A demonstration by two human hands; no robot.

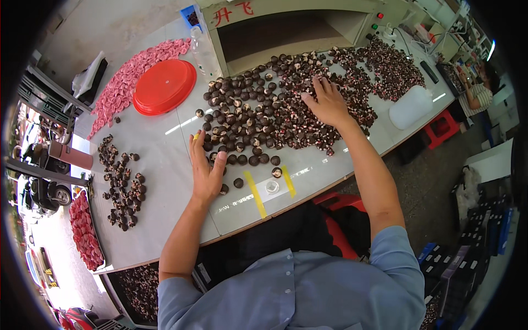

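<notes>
My left hand [208, 175] rests at the left edge of a spread of dark brown round balls [250, 129], its fingers stretched out and a yellow band round one fingertip. Some of the balls show pale patches, and a few lie close by its thumb. Farther right, my right hand [329, 103] lies palm down with fingers apart on a heap of small dark pieces mixed with pink and white bits [308, 124]. Whatever is beneath that palm is hidden. Both hands appear to hold nothing. Loose balls and a small clear round dish [272, 187] sit near the front edge.
On the grey table [170, 187], a red oval lid [165, 87] lies beside pink discs [126, 77]. At left are a patterned brown group [124, 184] and a tray of red pieces [85, 234]. A white jug [411, 106] lies right; a beige machine [286, 33] stands behind.
</notes>
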